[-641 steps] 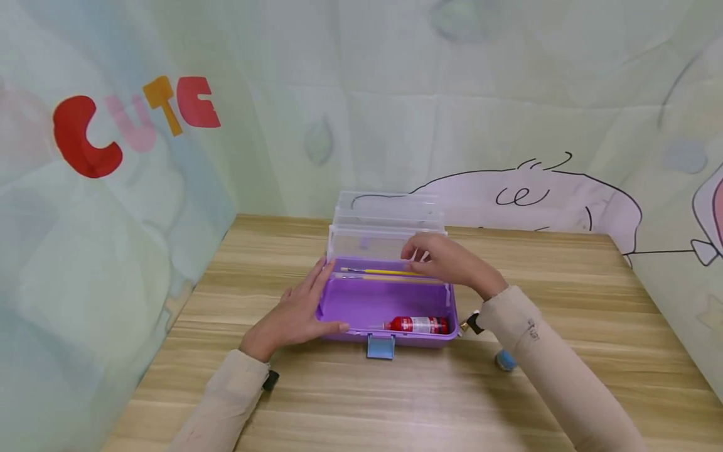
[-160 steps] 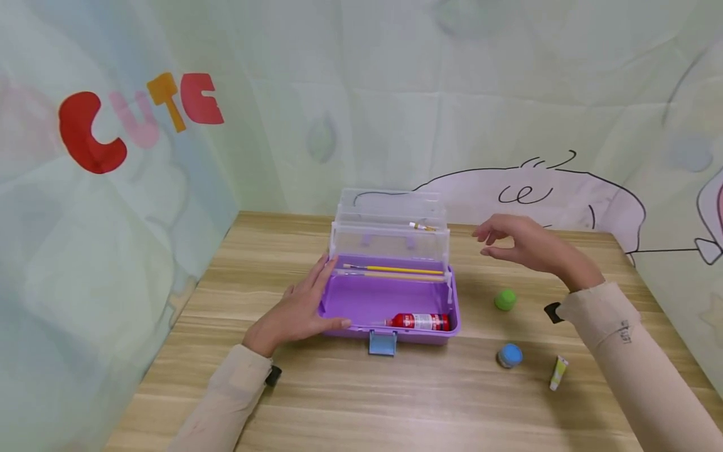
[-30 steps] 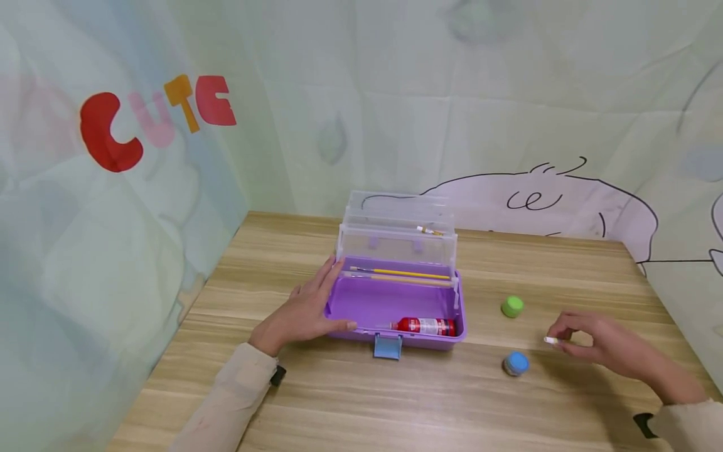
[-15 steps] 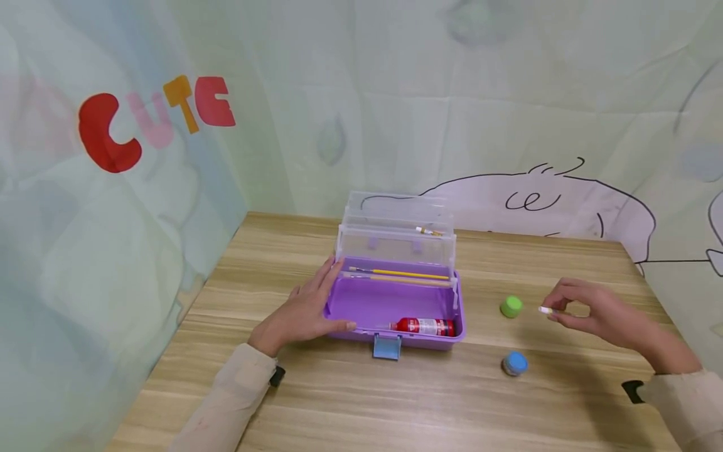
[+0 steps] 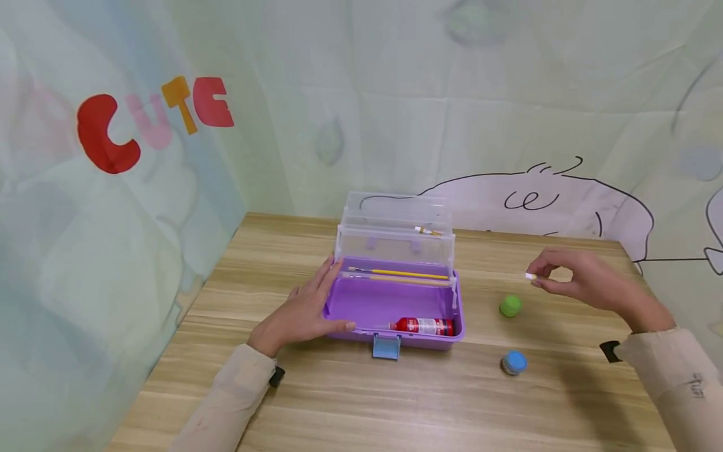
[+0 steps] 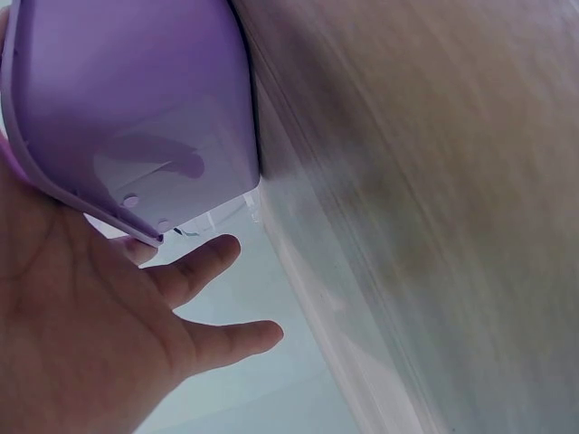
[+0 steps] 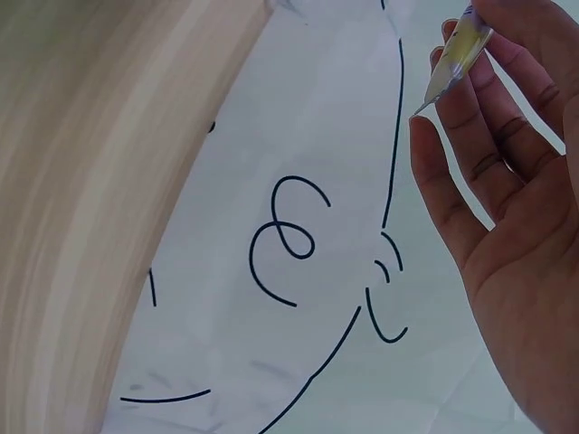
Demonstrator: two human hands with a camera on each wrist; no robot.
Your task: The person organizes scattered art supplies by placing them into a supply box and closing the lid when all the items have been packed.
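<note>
From the head view, the two hands are well apart. The left hand (image 5: 299,314) lies with spread, fairly straight fingers against the end of a purple box (image 5: 423,342), its thumb at the front rim. To its right, inside the box, brushes (image 5: 412,274) lie side by side along the back, and a red bottle (image 5: 420,326) lies on its side by the front wall, at the end toward the right hand (image 5: 587,282). Beyond the left hand, clear trays (image 5: 395,246) stand raised, one holding a white-and-gold tube (image 5: 427,231). The right hand pinches a small tube (image 5: 532,276) between thumb and fingers, above the bench (image 5: 316,402). Left of and below that hand sits a green jar (image 5: 511,306); nearer the person is a blue-lidded jar (image 5: 514,363).

From the left wrist, the palm meets the box rim, and two fingers reach past its corner.

From the right wrist, the pinched tube shows a yellowish body at the fingertips, with a line-drawn cloth (image 7: 344,127) behind.
</note>
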